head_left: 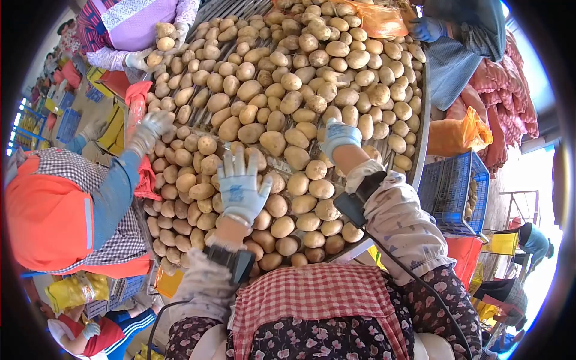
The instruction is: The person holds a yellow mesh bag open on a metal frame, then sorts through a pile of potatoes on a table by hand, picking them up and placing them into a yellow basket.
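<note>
Many brown potatoes (273,143) cover a slatted sorting table (231,48) in front of me. My left hand (242,187), in a white and blue glove, lies palm down over the near potatoes with its fingers spread. Farther forward and to the right, my right hand (341,135) wears a matching glove. Its back faces me and its fingers, foreshortened, point down among the potatoes without a grip on any that shows. Dark devices are strapped to both my wrists, with cables running down from them.
At left, a person in an orange head covering reaches a gloved hand (150,131) over the potatoes. Other workers stand at the far left and far right. A blue crate (453,192) and red mesh sacks (504,90) are on the right. An orange bag (381,21) lies at the far end.
</note>
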The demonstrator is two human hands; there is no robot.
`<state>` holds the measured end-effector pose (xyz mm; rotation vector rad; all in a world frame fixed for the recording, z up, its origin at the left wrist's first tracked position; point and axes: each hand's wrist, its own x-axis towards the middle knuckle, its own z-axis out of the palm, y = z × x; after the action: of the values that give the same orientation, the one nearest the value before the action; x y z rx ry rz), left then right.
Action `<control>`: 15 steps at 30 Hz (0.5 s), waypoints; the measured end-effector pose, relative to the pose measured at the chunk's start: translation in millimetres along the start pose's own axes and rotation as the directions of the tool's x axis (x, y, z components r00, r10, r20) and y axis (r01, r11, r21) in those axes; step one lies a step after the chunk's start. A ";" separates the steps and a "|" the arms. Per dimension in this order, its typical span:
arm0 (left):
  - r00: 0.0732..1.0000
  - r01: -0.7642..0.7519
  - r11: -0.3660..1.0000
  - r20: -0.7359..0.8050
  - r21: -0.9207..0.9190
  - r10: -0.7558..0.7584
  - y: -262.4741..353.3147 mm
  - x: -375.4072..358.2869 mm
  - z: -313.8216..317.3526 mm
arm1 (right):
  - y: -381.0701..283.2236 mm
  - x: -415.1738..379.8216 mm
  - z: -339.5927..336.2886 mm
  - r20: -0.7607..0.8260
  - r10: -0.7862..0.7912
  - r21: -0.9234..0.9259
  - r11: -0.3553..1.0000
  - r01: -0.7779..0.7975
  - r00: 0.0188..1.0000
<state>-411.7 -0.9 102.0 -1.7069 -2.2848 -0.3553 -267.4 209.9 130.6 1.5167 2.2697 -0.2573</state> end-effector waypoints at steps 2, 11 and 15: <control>0.983 -0.044 0.998 0.177 -0.047 0.052 16.0 2.3 -6.2 | 0.8 -15.7 -1.8 -0.072 -0.104 -0.077 0.992 0.099 0.992; 0.979 -0.142 0.799 -0.203 -0.584 0.026 -3.9 61.3 6.4 | 4.8 -12.7 4.7 -0.019 -0.161 -0.045 0.986 0.160 0.987; 0.979 -0.033 0.955 -0.201 -0.295 -0.029 -39.1 150.1 79.3 | 31.9 -13.0 32.3 -0.326 -0.339 0.152 0.903 0.403 0.883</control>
<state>-495.3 150.3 79.8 -1.7121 -2.1644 -0.8714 -226.7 199.8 109.0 1.2662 2.8541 -0.4241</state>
